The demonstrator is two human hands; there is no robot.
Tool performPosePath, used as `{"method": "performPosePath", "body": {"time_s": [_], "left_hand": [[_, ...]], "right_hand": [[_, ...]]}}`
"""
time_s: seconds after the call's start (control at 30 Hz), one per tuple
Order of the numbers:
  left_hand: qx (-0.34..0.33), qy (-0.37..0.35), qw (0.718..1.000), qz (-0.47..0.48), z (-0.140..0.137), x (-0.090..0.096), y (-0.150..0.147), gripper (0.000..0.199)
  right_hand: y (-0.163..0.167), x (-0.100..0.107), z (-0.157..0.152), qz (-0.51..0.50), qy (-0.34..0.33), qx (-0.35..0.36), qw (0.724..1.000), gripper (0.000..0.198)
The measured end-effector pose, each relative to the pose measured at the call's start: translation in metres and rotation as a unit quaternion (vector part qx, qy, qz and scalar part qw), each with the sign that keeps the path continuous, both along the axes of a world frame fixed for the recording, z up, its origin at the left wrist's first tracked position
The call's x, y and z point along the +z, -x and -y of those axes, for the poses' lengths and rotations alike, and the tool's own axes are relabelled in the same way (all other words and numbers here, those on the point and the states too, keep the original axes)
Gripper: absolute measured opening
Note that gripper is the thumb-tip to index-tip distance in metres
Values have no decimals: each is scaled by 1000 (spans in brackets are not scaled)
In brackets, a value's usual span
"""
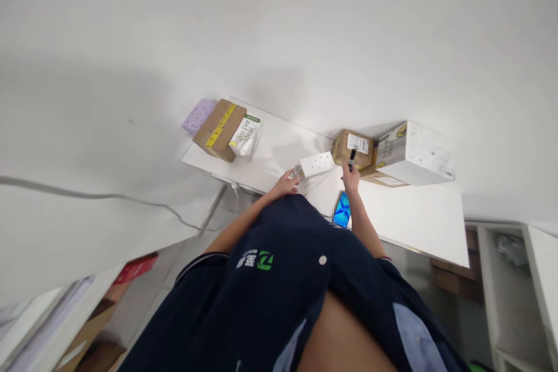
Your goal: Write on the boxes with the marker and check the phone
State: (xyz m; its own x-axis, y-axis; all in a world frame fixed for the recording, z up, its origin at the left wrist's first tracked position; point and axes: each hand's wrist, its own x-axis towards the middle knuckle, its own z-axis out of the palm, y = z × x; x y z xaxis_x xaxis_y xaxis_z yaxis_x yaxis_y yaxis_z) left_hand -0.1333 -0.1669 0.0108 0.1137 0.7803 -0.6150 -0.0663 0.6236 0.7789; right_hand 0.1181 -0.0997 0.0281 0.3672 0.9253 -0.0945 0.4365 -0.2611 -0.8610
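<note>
Apparently midway, not finished

Left hand (286, 184) pinched the white box (317, 164) at 12 o'clock over the tabletop (418, 218); right hand (350, 176) gripped a black tool (352, 156) at 1 o'clock. How much was done or left couldn't be told.

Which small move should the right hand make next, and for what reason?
Probably bring the right hand, with its dark pen-like tool, toward the white dotted box. The left hand is at one end of that box, perhaps steadying it, while the tool appears in front of the brown box, away from the dots.
</note>
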Motion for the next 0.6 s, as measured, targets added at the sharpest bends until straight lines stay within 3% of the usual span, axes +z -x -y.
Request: {"method": "performPosePath", "body": {"time_s": [0.13, 0.27, 0.4, 0.6], "left_hand": [[11, 88, 989, 118, -12, 6, -3, 81], [27, 168, 968, 184, -23, 11, -4, 82], [52, 211, 961, 170, -31, 14, 3, 83], [84, 203, 968, 124, -26, 16, 14, 82]], "right_hand": [[18, -6, -9, -68, 54, -5, 996, 36], [31, -12, 2, -95, 35, 26, 995, 39], [41, -14, 20, -133, 42, 22, 990, 43], [67, -1, 44, -103, 12, 45, 994, 41]]}}
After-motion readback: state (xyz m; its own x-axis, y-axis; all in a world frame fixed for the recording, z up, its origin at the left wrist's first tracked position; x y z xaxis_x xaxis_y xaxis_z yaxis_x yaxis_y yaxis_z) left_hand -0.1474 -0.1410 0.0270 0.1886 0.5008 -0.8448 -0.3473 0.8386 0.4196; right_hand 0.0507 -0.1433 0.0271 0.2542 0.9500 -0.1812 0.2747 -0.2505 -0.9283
